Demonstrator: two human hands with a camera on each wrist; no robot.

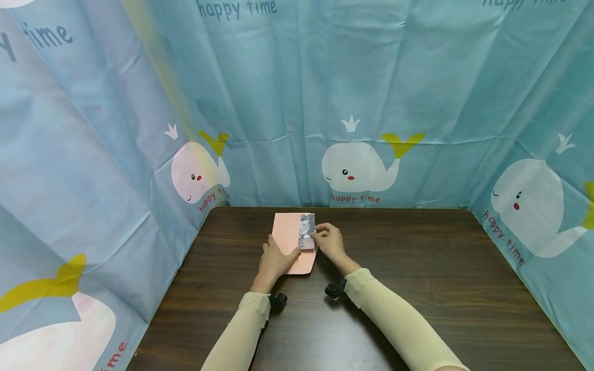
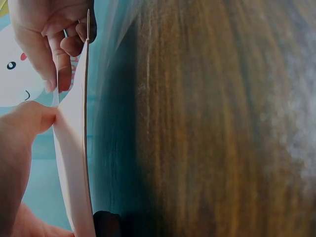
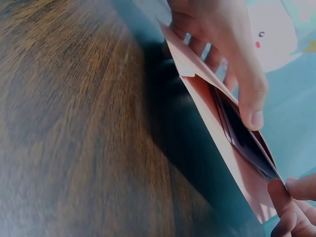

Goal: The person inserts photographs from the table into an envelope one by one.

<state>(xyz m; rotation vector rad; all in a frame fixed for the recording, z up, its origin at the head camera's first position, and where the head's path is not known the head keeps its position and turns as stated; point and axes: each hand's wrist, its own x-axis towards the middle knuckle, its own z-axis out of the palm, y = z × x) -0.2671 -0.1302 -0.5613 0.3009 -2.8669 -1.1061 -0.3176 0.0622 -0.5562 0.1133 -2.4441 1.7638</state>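
Note:
A pink paper envelope [image 1: 285, 226] is held up over the table, its side opening parted in the right wrist view. Several thin dark-looking cards [image 3: 239, 129] show inside it. On the right of its face in the head view is a small grey picture card [image 1: 307, 225]. My left hand [image 1: 275, 261] grips the envelope from the left, thumb on the front near the card's lower edge and fingers behind. Thumb and fingertips of my right hand [image 1: 330, 241] pinch the thin edge at the card's right side. Which layers lie in that pinch, I cannot tell.
The dark wood-grain table [image 1: 417, 288] stretches around both hands. Pale blue curtains [image 1: 260, 170] with printed whales hang behind and at both sides. Black wrist devices [image 1: 336, 289] sit below the hands, by the pale sleeves [image 1: 394, 314].

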